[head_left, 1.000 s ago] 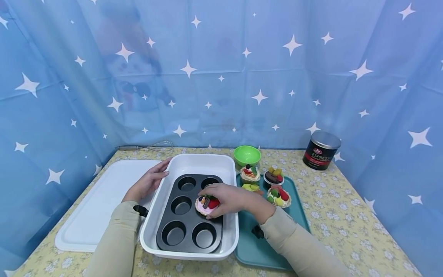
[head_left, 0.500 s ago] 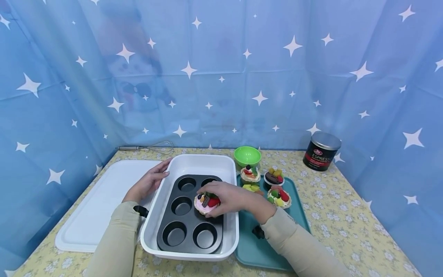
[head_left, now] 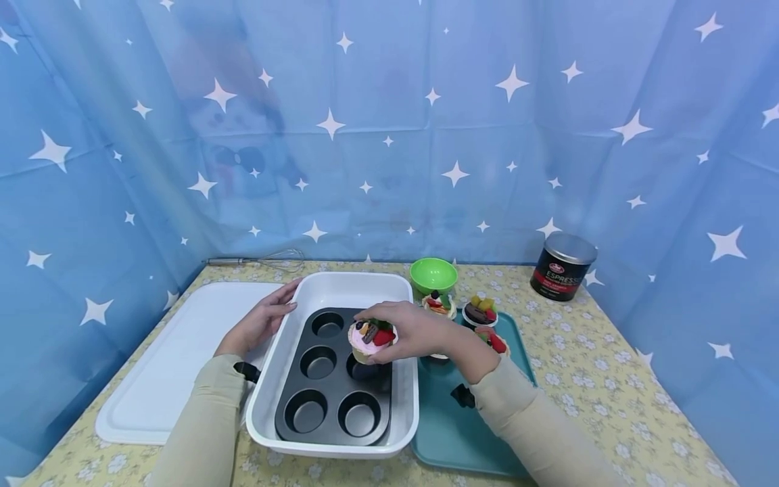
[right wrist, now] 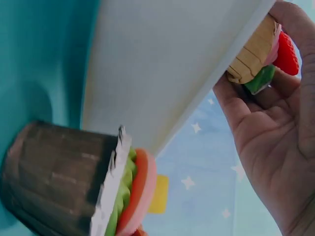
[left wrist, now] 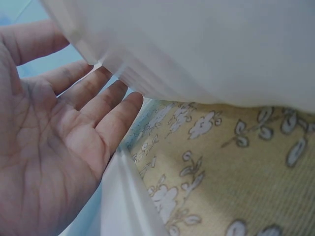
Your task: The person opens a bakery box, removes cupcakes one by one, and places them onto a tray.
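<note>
— Where's the cupcake (head_left: pixel 371 340)?

— Pinched in my right hand (head_left: pixel 406 333), just above the muffin tin (head_left: pixel 333 379). My left hand (head_left: pixel 260 322) rests spread on the white dish (head_left: pixel 341 284) holding the tin.

— Risk?

— My grip sits high; it could tip and shed toppings.

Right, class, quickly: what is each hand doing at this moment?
Left hand: open, fingers resting on the white dish rim.
Right hand: fingers gripping the pink cupcake above the muffin tin.
</note>
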Demonstrator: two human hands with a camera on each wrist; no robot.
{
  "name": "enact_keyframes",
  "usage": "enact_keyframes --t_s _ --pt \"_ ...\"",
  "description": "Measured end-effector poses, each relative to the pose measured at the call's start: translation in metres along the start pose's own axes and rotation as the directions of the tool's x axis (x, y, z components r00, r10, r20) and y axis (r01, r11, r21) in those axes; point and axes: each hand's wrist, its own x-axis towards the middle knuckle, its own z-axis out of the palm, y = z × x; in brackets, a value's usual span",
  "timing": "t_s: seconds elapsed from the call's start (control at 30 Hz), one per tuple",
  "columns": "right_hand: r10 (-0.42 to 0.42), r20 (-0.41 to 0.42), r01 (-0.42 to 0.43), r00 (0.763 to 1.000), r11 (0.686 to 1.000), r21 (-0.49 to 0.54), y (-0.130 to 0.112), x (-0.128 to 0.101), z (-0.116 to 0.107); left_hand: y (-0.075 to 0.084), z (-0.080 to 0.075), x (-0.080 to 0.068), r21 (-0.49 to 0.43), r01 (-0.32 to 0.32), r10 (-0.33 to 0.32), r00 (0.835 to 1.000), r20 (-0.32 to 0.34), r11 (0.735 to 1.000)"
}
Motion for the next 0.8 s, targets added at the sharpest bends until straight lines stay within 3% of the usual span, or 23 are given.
enact_keyframes --t_s 0.43,0.6,0.8 --pt "0.031 -0.017 -0.031 0.999 0.999 -0.013 0.001 -0.01 -0.008 0.001 0.001 -0.002 0.01 0.002 -0.002 1.0 -0.01 1.0" --pt "0.019 -0.031 -0.02 0.999 0.999 -0.05 0.001 -0.02 -0.016 0.003 0.002 -0.003 0.006 0.014 -0.013 1.0 -0.026 1.0" --pt "0.068 -0.036 -0.071 0.997 0.994 -0.082 0.001 -0.038 -0.024 0.004 0.003 -0.002 0.007 0.026 -0.026 0.999 -0.036 1.0"
